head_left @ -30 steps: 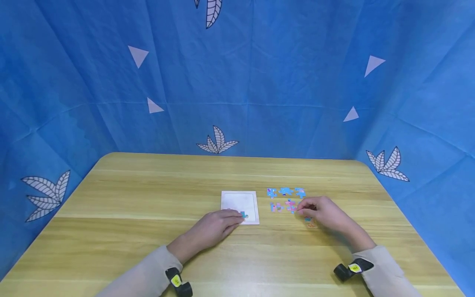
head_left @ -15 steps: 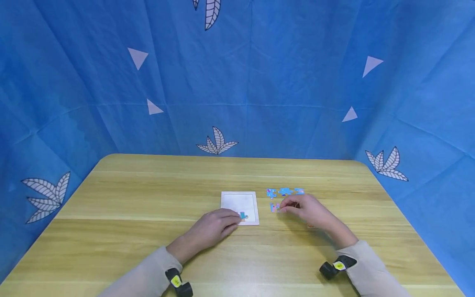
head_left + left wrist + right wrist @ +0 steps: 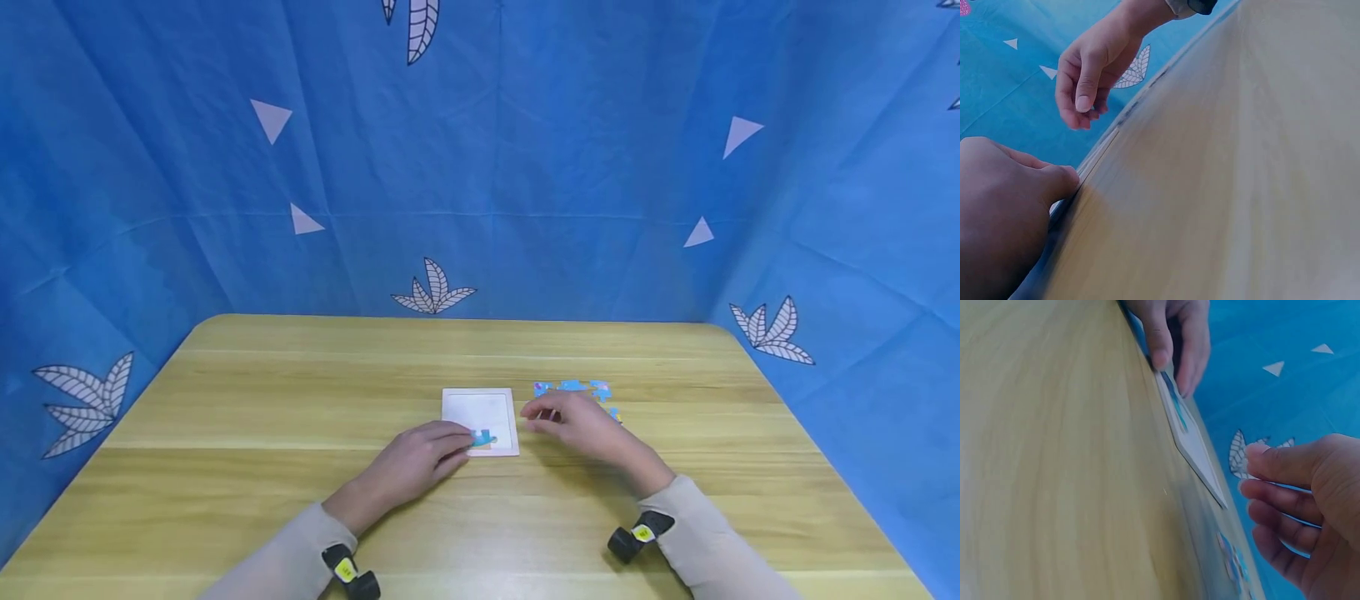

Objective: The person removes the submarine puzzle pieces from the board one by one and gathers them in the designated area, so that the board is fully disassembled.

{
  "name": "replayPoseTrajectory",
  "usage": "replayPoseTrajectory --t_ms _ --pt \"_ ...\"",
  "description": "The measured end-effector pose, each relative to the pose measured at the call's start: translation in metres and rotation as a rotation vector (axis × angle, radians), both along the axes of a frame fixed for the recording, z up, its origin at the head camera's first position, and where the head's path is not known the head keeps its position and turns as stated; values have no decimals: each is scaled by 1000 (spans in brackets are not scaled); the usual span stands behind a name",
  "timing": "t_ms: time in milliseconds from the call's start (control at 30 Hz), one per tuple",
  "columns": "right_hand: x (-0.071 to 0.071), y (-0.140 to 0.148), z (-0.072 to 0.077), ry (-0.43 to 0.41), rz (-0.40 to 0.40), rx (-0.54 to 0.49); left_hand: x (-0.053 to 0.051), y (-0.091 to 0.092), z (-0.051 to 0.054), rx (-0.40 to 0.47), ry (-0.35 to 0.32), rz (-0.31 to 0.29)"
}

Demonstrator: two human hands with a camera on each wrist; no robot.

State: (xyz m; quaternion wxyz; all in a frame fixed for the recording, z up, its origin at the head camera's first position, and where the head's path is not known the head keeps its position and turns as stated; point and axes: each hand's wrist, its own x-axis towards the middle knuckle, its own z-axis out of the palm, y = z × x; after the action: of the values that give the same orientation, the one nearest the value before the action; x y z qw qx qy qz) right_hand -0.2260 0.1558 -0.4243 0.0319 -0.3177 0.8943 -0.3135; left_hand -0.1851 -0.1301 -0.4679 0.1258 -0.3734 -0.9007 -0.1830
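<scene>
A square white puzzle tray (image 3: 480, 410) lies on the table. A few teal-and-tan jigsaw pieces (image 3: 484, 437) sit along its near edge. My left hand (image 3: 420, 462) holds the tray's near left corner, thumb at the near edge and fingers over the top, covering part of the pieces. Just right of the tray, my right hand (image 3: 577, 423) hovers with fingers bent. In the right wrist view, a gap shows between the right thumb (image 3: 1266, 461) and fingers, with no piece visible there. Loose blue and pink jigsaw pieces (image 3: 602, 390) lie behind and partly under the right hand.
The wooden table (image 3: 300, 375) reaches back to a blue cloth (image 3: 360, 167) with leaf and triangle prints, which also hangs at both sides. Both wrists carry black camera straps (image 3: 641, 533).
My right hand has moved left, from the loose pieces at the right to beside the tray, passing over the other pieces. My left hand stays at the tray. The view shifts slightly.
</scene>
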Motion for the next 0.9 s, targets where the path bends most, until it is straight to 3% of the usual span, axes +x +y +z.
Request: replayPoseTrajectory --t_ms 267,667,900 --pt "1 -24 -1 28 47 11 -1 -8 -1 -4 3 9" --pt "4 -52 -10 132 97 141 -2 -7 -3 -17 -18 9" --pt "8 -58 -9 193 108 188 -2 -8 -3 -31 5 9"
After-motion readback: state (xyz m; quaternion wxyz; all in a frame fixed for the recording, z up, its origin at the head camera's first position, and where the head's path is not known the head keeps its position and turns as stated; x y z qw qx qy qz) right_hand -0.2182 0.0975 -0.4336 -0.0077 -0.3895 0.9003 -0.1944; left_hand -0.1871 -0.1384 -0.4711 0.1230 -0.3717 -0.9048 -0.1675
